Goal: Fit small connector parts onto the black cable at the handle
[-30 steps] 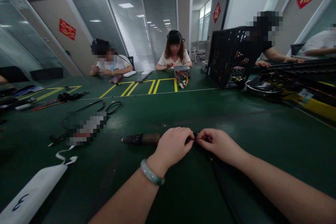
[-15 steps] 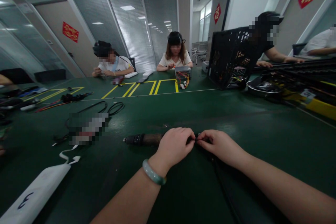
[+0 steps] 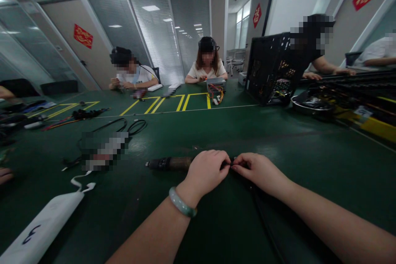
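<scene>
Left hand (image 3: 206, 171) and right hand (image 3: 260, 169) close together over a dark green bench mat (image 3: 130, 218), fingertips almost meeting, both pressed in a tight pinch on a thin black cable (image 3: 251, 189) (pinch point mostly hidden behind the fingers, so no telling which part of the cable). Cable trailing from the grip down toward the near table edge, under the right forearm. Dark cylindrical part with a brown middle section (image 3: 168, 163) lying on the mat just beside the left hand; link to the cable unclear. Jade-green bangle (image 3: 182, 202) on the left wrist. Farther left on the mat: coiled black cord (image 3: 136, 127), pixelated item (image 3: 103, 150), white flat bag with a blue mark (image 3: 43, 227). At the far end, metal box with red and yellow wires (image 3: 215, 90) in front of a seated co-worker (image 3: 207, 64). Upright black perforated PC case (image 3: 272, 68) off to the right.
</scene>
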`<state>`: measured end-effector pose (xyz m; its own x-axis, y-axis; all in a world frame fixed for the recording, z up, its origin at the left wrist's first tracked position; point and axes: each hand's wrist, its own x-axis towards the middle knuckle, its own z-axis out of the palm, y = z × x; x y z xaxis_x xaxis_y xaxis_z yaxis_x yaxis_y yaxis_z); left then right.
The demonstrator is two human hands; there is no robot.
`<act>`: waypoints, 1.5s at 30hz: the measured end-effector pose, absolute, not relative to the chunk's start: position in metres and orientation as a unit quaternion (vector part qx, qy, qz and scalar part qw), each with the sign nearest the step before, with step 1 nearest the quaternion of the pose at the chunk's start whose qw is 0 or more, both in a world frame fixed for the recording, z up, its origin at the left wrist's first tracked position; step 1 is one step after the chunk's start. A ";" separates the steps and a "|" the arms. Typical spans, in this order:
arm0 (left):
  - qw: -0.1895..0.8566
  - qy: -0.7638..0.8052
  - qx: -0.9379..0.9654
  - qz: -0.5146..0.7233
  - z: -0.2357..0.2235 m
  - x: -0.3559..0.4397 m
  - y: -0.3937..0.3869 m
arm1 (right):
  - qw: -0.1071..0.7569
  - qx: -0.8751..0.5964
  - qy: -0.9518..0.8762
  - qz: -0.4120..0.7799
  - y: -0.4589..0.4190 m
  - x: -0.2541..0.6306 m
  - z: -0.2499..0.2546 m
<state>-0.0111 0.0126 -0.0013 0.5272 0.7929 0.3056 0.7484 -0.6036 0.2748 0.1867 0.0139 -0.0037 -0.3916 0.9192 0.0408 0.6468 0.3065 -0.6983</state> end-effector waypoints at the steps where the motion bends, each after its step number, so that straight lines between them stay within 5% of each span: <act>1: 0.054 0.442 0.872 0.203 -0.001 -0.011 0.012 | 0.224 -0.506 -0.776 0.304 0.014 0.186 -0.004; 12: 0.050 0.446 0.872 0.196 0.004 -0.012 0.009 | 0.227 -0.556 -0.747 0.287 0.006 0.173 -0.001; 22: 0.040 0.445 0.873 0.194 0.006 -0.015 0.005 | 0.217 -0.536 -0.812 0.084 0.006 0.165 0.006; 38: 0.018 0.387 0.885 0.259 0.019 -0.016 -0.004 | 0.151 -0.557 -0.810 0.104 0.013 0.162 0.010; 45: 0.026 0.380 0.884 0.272 0.018 -0.020 -0.004 | 0.160 -0.632 -0.753 0.092 0.004 0.250 0.017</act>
